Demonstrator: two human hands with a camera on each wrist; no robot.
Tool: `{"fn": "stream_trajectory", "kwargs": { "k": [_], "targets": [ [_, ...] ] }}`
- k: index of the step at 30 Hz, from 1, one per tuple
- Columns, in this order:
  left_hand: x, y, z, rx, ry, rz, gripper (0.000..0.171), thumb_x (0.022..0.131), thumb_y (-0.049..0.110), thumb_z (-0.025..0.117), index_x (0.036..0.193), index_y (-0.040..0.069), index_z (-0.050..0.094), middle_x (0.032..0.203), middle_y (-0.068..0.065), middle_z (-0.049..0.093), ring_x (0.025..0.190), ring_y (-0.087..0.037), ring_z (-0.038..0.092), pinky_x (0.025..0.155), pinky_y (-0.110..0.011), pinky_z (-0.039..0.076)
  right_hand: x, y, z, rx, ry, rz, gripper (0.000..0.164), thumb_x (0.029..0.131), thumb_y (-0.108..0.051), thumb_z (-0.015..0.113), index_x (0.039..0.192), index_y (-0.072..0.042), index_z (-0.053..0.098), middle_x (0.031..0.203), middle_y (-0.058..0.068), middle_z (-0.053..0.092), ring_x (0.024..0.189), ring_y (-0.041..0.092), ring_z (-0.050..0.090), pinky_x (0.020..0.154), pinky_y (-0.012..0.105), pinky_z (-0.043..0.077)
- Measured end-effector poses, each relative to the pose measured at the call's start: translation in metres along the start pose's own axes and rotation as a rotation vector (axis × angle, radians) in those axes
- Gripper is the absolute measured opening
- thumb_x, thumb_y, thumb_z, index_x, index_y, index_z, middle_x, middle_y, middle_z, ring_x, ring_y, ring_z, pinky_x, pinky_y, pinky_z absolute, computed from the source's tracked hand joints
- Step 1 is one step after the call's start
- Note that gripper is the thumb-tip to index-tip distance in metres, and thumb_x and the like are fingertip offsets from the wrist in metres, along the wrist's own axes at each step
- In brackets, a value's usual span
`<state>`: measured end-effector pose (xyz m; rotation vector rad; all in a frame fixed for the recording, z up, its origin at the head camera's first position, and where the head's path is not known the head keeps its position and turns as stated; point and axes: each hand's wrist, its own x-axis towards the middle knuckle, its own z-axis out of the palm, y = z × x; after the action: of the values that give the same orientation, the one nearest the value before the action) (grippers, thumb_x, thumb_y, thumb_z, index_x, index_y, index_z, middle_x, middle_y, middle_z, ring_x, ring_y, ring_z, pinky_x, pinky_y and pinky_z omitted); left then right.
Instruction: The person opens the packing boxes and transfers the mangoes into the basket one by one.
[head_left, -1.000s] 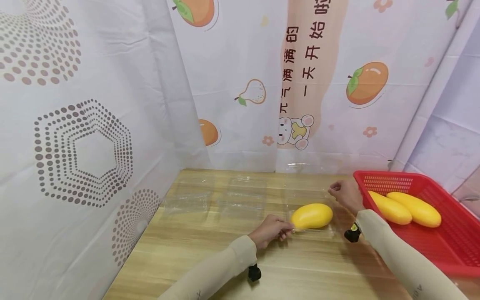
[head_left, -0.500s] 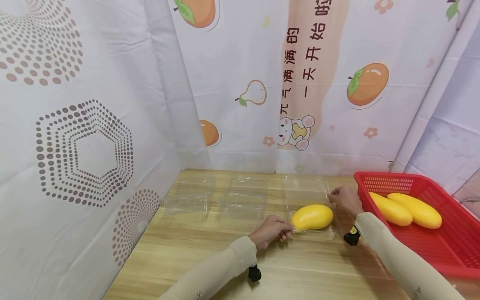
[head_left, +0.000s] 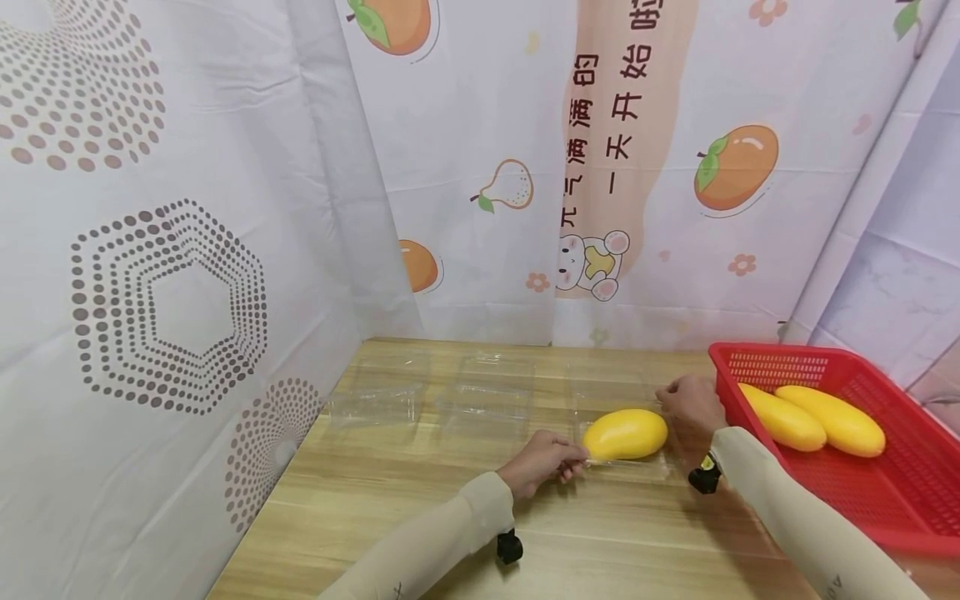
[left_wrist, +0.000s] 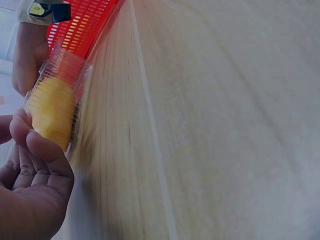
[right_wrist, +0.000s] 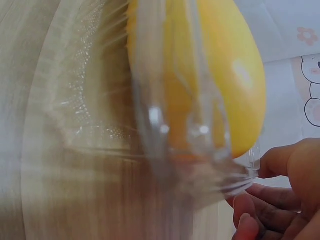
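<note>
A yellow mango-shaped fruit (head_left: 625,434) lies in the base of a clear plastic clamshell box (head_left: 633,468), whose lid (head_left: 606,383) leans back behind it. My left hand (head_left: 543,462) pinches the box's near left edge between thumb and fingertips. In the left wrist view the fruit (left_wrist: 51,110) shows through the ribbed clear wall. My right hand (head_left: 693,402) is at the box's right side, near the lid; in the right wrist view its thumb and fingers grip the clear plastic rim (right_wrist: 245,182). The fruit itself is touched by neither hand, as far as I can see.
Two more clear clamshell boxes stand with raised lids to the left, one in the middle (head_left: 486,408) and one farther out (head_left: 375,408). A red plastic basket (head_left: 885,508) holding yellow fruits (head_left: 828,419) stands close beside my right forearm. Printed curtains (head_left: 480,275) border the wooden table.
The lid has tipped lower, from standing taller behind the fruit. My right hand has moved slightly down and come to the plastic at the box's right side. The left hand has stayed put.
</note>
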<state>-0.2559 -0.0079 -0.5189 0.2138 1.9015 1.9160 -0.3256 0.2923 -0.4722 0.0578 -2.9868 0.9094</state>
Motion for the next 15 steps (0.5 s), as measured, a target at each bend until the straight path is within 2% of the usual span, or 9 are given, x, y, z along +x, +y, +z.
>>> {"fn": "stream_trajectory", "kwargs": {
  "k": [7, 15],
  "targets": [
    [-0.0004, -0.0004, 0.0000, 0.005, 0.000, 0.002, 0.016, 0.095, 0.014, 0.072, 0.089, 0.001, 0.078, 0.077, -0.007, 0.071, 0.057, -0.008, 0.053, 0.053, -0.020, 0.044, 0.0013, 0.0014, 0.0010, -0.025, -0.020, 0.015, 0.032, 0.100, -0.027, 0.061, 0.099, 0.001, 0.076, 0.081, 0.007, 0.065, 0.073, 0.025, 0.055, 0.059, 0.036, 0.045],
    [-0.0013, 0.0004, -0.0003, 0.003, -0.005, 0.004, 0.017, 0.096, 0.014, 0.072, 0.090, -0.001, 0.078, 0.077, -0.007, 0.071, 0.058, -0.008, 0.053, 0.053, -0.020, 0.044, 0.0040, 0.0012, 0.0013, -0.057, -0.029, 0.028, 0.035, 0.099, -0.028, 0.061, 0.104, 0.004, 0.075, 0.082, 0.008, 0.064, 0.074, 0.025, 0.055, 0.060, 0.037, 0.045]
  ]
}}
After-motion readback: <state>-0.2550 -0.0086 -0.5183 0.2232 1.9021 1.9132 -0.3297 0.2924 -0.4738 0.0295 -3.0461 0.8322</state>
